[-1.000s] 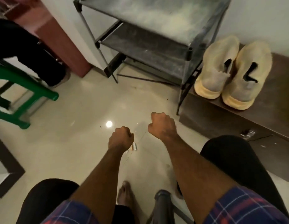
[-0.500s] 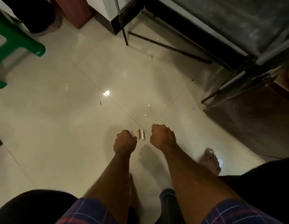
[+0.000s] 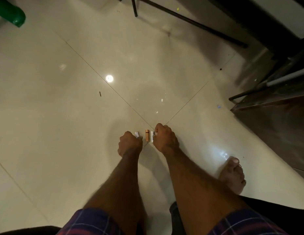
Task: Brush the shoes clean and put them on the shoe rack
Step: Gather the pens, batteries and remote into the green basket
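Floor tile (image 3: 66, 126), pale cream and glossy, fills most of the head view, crossed by thin dark grout lines that meet near the hands and carrying a bright round reflection of a lamp (image 3: 109, 78). At the far upper left a rounded green plastic furniture leg (image 3: 13, 13) juts into the corner. Further right a short dark sliver of debris (image 3: 100, 93) lies alone on the tile. The left hand (image 3: 130, 143) reaches down to the floor with its fingers curled into a fist, knuckles forward; a small white cylindrical object (image 3: 137, 134) shows at its fingertips, and whether the fingers pinch it or merely touch it cannot be told. Just beside it, between the two hands, a small copper-coloured cylinder (image 3: 147, 135) lies on the tile, touching neither hand as far as can be seen. The right hand (image 3: 165, 139) is likewise curled, with a second small white object (image 3: 153, 136) at its inner edge, partly hidden by the fingers, so the hold cannot be made out. Both forearms come from plaid red-and-blue sleeves (image 3: 90, 223) at the bottom edge. To the right a bare foot (image 3: 233, 173) rests flat on the tile. Along the upper right stands the lower part of the dark metal shoe rack (image 3: 195, 21), its thin legs and crossbars on the floor, with a dark brown wooden cabinet (image 3: 275, 119) just beside it. The shoes are not visible from this angle.
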`<move>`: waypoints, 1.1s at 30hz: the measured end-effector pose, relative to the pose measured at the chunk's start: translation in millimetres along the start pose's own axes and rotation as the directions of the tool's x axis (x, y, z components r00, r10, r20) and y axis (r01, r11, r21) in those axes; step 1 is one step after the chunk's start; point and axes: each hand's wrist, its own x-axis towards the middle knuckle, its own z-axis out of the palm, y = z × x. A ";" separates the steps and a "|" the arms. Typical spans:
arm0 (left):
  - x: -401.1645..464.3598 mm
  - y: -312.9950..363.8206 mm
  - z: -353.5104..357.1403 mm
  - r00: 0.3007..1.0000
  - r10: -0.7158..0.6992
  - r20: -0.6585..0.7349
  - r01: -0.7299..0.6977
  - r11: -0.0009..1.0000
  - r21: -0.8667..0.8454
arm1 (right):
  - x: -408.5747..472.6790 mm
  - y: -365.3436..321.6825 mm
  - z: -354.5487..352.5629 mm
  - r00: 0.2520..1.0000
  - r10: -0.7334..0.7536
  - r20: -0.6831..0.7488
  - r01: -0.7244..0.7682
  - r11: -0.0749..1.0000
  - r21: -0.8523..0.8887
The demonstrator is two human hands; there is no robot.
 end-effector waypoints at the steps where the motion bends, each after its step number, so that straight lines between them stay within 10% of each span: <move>1: 2.3 0.2 2.0 1.000 -0.007 -0.003 0.007 1.000 0.006 | 2.6 -0.4 3.5 1.000 -0.004 -0.011 0.004 1.000 0.003; 33: 13.1 -8.9 18.3 0.998 0.058 0.016 -0.058 0.997 0.053 | 18.9 -23.3 33.3 0.995 -0.085 -0.046 0.078 0.987 -0.138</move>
